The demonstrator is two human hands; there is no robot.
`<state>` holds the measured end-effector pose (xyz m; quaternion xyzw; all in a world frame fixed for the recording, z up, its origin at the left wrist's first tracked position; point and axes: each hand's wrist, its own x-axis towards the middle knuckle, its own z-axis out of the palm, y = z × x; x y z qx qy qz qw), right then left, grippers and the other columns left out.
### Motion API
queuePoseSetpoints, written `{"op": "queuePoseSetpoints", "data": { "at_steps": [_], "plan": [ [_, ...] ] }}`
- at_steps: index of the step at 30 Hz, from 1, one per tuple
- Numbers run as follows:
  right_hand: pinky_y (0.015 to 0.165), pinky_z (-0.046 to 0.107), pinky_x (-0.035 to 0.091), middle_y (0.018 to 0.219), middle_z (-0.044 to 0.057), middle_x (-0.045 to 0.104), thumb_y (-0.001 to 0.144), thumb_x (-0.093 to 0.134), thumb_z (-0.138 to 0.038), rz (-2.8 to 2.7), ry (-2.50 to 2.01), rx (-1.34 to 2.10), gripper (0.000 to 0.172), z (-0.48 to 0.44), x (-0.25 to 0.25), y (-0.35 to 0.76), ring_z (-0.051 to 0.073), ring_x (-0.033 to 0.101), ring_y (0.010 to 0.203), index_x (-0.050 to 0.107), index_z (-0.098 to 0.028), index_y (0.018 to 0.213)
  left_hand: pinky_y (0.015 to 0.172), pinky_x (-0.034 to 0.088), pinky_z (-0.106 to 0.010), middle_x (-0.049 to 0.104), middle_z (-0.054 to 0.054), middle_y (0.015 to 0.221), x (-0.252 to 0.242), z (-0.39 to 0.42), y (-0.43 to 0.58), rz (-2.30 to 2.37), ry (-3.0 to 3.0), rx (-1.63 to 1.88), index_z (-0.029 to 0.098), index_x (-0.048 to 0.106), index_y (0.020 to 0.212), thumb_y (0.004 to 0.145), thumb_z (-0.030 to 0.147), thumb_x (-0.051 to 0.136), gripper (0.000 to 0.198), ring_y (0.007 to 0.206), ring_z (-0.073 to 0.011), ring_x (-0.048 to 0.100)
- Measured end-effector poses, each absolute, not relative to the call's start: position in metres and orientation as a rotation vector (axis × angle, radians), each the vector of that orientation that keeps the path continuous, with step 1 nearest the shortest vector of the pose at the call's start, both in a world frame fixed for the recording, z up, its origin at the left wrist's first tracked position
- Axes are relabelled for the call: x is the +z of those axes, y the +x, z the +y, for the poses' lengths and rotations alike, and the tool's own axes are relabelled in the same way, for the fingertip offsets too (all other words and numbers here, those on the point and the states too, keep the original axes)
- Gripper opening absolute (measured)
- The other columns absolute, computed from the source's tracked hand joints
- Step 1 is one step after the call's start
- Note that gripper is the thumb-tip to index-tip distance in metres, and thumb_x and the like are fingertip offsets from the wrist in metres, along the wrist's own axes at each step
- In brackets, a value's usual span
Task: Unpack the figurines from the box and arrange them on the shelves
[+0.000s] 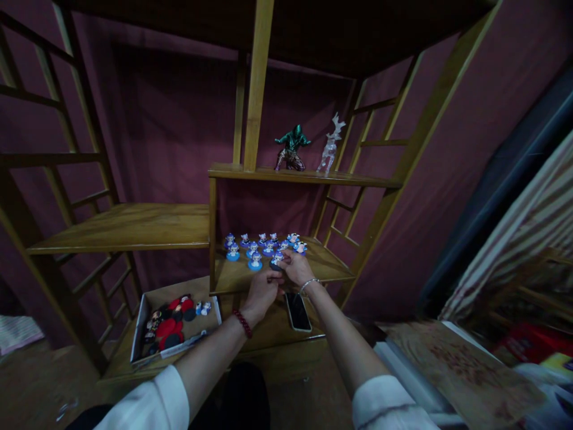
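Both my hands meet at the front of a low wooden shelf. Between the fingers of my right hand is a small purple-and-white figurine on a dark round base. My left hand, with a red bead bracelet, has its fingers closed at that base from below; its fingertips are partly hidden. Just left of them stands a figurine on a light-blue base. Several similar purple and blue figurines stand in loose rows behind, with blue-and-pink ones at the right.
Below my wrists lies a phone. An open cardboard box at lower left holds red and black figures and a few small blue-white ones. On the shelf above stand a green figure and a clear deer. A wooden post rises overhead.
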<state>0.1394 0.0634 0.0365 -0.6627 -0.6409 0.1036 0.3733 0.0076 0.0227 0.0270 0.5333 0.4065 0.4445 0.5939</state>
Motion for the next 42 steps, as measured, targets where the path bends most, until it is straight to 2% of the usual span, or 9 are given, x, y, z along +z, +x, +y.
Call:
{"op": "queuePoseSetpoints", "data": {
  "at_steps": [3,5,9,11,16,23,29,34,42],
  "plan": [
    [0.070,0.024,0.047,0.076,0.001,0.064,0.067,0.058,-0.017,-1.642,-1.693,0.290,0.029,0.072,0.036,0.137,0.013,0.060,0.073,0.059,-0.019,0.096,0.047,0.046,-0.015,0.057,-0.013,0.109,0.030,0.024,0.008,0.900,1.187,1.047,0.008,0.059,0.079,0.069,-0.002,0.040,0.024,0.075,-0.0120,0.061],
    [0.071,0.025,0.047,0.078,0.002,0.064,0.067,0.057,-0.017,-1.655,-1.700,0.294,0.030,0.076,0.035,0.136,0.013,0.060,0.074,0.059,-0.019,0.097,0.046,0.045,-0.015,0.049,-0.014,0.120,0.032,0.024,0.007,0.887,1.160,1.040,0.008,0.059,0.076,0.067,-0.004,0.039,0.025,0.075,-0.0124,0.061],
    [0.072,0.025,0.047,0.085,0.004,0.065,0.069,0.056,-0.019,-1.678,-1.723,0.270,0.032,0.079,0.035,0.134,0.014,0.060,0.077,0.058,-0.017,0.100,0.042,0.043,-0.014,0.041,-0.014,0.128,0.034,0.025,0.006,0.884,1.115,1.021,0.008,0.059,0.075,0.064,-0.005,0.039,0.026,0.073,-0.0115,0.062],
    [0.072,0.025,0.046,0.085,0.004,0.065,0.069,0.056,-0.021,-1.688,-1.731,0.256,0.032,0.079,0.036,0.133,0.014,0.060,0.078,0.058,-0.017,0.101,0.041,0.041,-0.013,0.041,-0.014,0.128,0.033,0.025,0.006,0.873,1.110,1.021,0.007,0.058,0.077,0.064,-0.004,0.038,0.026,0.072,-0.0111,0.062],
    [0.070,0.024,0.045,0.080,0.001,0.065,0.069,0.056,-0.024,-1.705,-1.760,0.225,0.029,0.080,0.034,0.133,0.014,0.060,0.076,0.059,-0.022,0.098,0.040,0.039,-0.012,0.054,-0.014,0.113,0.032,0.027,0.005,0.872,1.103,0.990,0.007,0.058,0.081,0.066,-0.004,0.038,0.027,0.073,-0.0122,0.062],
    [0.069,0.024,0.045,0.081,0.002,0.065,0.071,0.054,-0.023,-1.689,-1.760,0.192,0.033,0.080,0.030,0.133,0.014,0.060,0.074,0.057,-0.021,0.104,0.036,0.037,-0.011,0.031,-0.012,0.136,0.033,0.028,0.004,0.882,1.116,0.977,0.008,0.058,0.078,0.067,-0.002,0.042,0.022,0.072,-0.0103,0.062],
    [0.066,0.023,0.045,0.077,0.000,0.064,0.072,0.052,-0.024,-1.701,-1.743,0.141,0.033,0.080,0.024,0.134,0.012,0.058,0.069,0.056,-0.023,0.105,0.036,0.035,-0.010,0.032,-0.013,0.135,0.034,0.026,0.004,0.891,1.132,0.967,0.008,0.058,0.077,0.068,0.000,0.045,0.017,0.073,-0.0107,0.062],
    [0.070,0.025,0.046,0.080,0.003,0.063,0.071,0.053,-0.023,-1.664,-1.690,0.210,0.036,0.082,0.018,0.136,0.013,0.059,0.072,0.055,-0.020,0.107,0.037,0.037,-0.011,0.025,-0.013,0.138,0.034,0.026,0.003,0.891,1.127,0.976,0.007,0.059,0.076,0.068,-0.001,0.044,0.018,0.073,-0.0111,0.062],
    [0.075,0.026,0.048,0.082,0.003,0.063,0.070,0.053,-0.017,-1.506,-1.578,0.392,0.034,0.076,0.023,0.134,0.011,0.060,0.073,0.056,-0.016,0.103,0.042,0.042,-0.012,0.030,-0.015,0.135,0.036,0.019,0.000,0.893,1.129,0.998,0.008,0.059,0.076,0.071,0.002,0.045,0.016,0.082,-0.0139,0.061]
  ]
}}
